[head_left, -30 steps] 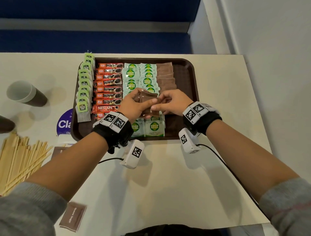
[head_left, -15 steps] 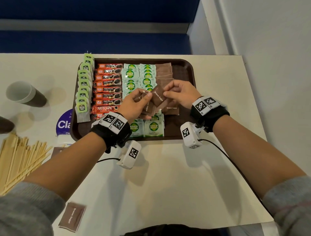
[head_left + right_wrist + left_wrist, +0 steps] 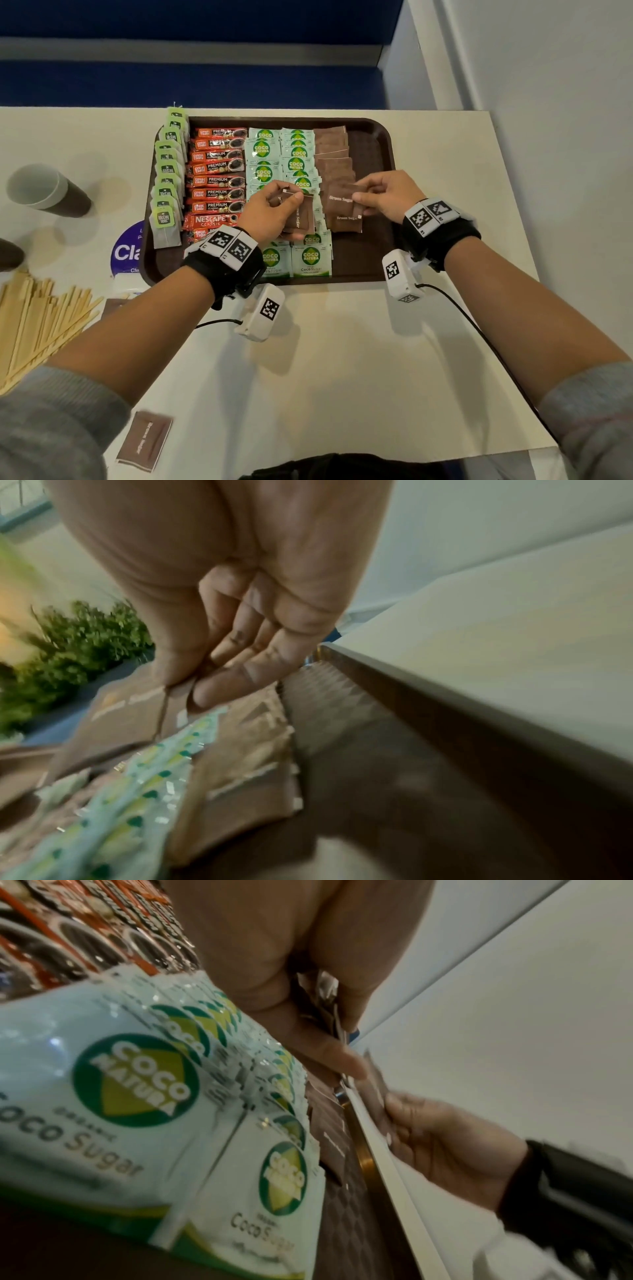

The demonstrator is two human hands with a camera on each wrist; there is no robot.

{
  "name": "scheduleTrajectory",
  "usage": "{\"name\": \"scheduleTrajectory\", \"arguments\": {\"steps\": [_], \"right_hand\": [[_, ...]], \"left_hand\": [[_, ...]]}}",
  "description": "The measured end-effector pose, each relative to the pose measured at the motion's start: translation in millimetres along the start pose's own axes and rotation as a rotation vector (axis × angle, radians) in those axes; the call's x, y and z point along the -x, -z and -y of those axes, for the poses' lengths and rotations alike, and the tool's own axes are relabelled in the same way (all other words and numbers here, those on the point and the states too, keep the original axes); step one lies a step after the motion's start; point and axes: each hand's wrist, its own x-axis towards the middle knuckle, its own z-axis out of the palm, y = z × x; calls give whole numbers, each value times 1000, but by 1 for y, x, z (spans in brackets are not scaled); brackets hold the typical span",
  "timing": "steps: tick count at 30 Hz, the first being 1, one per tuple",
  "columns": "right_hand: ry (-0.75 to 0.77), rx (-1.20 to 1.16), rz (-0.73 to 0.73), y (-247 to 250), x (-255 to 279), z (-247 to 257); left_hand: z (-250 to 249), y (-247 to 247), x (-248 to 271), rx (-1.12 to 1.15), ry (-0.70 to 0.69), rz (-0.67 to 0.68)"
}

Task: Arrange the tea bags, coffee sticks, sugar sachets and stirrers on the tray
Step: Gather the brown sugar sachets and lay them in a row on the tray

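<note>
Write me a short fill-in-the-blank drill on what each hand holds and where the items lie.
1. The right hand pinches a ____ sugar sachet.
2. The left hand holds a small stack of ____ sachets.
3. The wooden stirrers lie on the ____, off the tray.

Missing words: brown; brown sugar; table

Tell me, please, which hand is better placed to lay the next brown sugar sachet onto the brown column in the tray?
Probably right. The right hand pinches one brown sugar sachet directly above the brown column, while the left hand grips a stack of sachets over the green coco sugar packets.
</note>
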Motion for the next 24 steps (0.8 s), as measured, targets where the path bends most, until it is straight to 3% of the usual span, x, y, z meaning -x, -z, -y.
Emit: {"name": "scheduleTrajectory", "arguments": {"steps": [4, 10, 20, 24], "right_hand": [[-107, 209, 5, 5, 2, -23], [-185, 129, -5, -9, 6, -33], [-179, 51, -83, -14, 5, -37], [-123, 193, -190, -13, 3, -36]], "left_hand": [[2, 9, -2, 21, 13, -29], [0, 6, -1, 18, 10, -32], [2, 3, 0, 32, 28, -26], [2, 1, 2, 40, 38, -2]]}}
